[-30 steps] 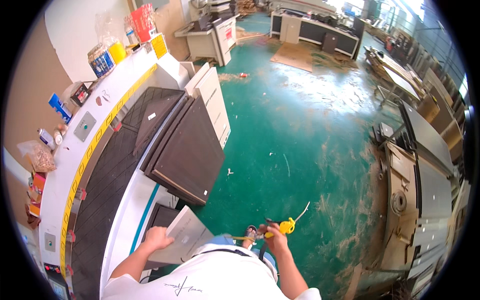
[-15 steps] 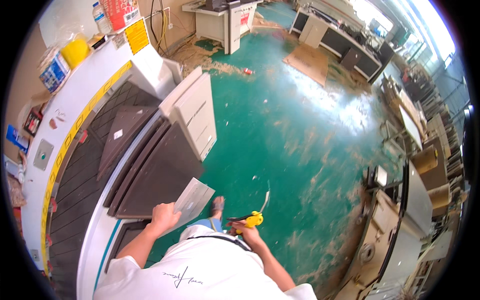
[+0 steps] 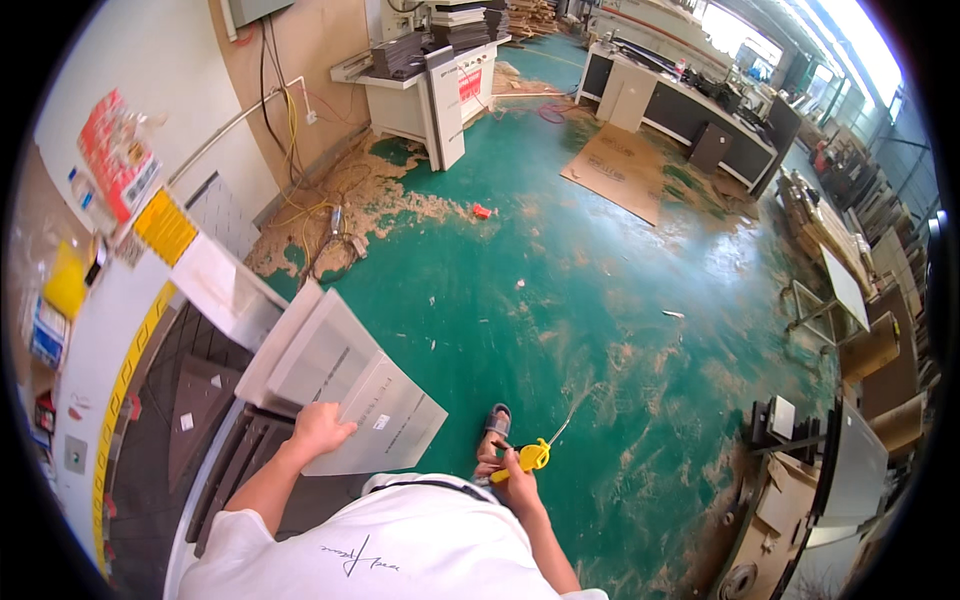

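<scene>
My left hand (image 3: 322,430) is closed on the near edge of a light grey panel (image 3: 400,425) with a small white label. The panel lies tilted beside, or against, other pale panels (image 3: 318,355); whether they touch is hard to tell. Dark brown panels (image 3: 235,460) stand on the machine bed to its left, partly hidden by my arm. Low in front of my body, my right hand (image 3: 518,490) grips a yellow tool (image 3: 534,457) that looks like an air blow gun, with a thin pale hose trailing up and right.
At left runs a white machine (image 3: 95,400) with a yellow-marked edge. My sandalled foot (image 3: 497,420) stands on the dusty green floor (image 3: 560,330). A cardboard sheet (image 3: 615,170) lies ahead, sawdust (image 3: 390,210) by the wall. Boards and a workbench (image 3: 770,510) stand at right.
My view has turned left and moved forward. The held panel has gone from hanging above the floor by my body to beside the pale panels. The yellow tool stays in my right hand.
</scene>
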`<state>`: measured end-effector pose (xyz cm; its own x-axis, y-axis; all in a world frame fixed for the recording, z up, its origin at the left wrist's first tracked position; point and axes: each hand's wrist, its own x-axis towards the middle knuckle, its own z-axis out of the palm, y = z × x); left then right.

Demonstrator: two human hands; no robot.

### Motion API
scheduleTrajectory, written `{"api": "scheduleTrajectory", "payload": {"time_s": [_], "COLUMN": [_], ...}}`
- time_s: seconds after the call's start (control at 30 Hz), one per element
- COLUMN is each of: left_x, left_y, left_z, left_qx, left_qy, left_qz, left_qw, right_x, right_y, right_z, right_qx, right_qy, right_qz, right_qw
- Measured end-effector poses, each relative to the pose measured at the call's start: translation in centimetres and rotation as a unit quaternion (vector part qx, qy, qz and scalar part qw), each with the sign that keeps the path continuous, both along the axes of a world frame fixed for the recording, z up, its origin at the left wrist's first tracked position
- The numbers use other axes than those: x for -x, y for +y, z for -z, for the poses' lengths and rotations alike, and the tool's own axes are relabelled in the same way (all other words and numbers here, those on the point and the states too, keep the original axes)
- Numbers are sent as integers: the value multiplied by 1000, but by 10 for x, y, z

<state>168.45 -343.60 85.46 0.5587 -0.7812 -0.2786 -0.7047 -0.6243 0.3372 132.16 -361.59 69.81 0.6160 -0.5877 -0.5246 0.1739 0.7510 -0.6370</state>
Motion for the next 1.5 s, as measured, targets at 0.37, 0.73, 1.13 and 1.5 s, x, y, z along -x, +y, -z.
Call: {"api": "scheduleTrajectory", "payload": {"time_s": [0.37, 0.73, 1.13, 1.5], "left_x": [-78, -251, -445, -647], "left_y": [-251, -487, -771, -1032], "left_z": [27, 74, 28, 33], "left_qx": [-35, -45, -61, -75], "left_qy": [-25, 30, -4, -53], "left_qz": [-112, -217, -215, -254], "left_qw": [993, 975, 975, 963], "right_x": [-223, -451, -583, -680], "right_y": [-449, -705, -952, -1224], "right_z": [-71, -36, -4, -27], "right_qx": [270, 281, 186, 79], "right_qy": [168, 286, 227, 159], "right_qz": [-87, -266, -237, -250], "right_qw": [944, 877, 926, 952]}}
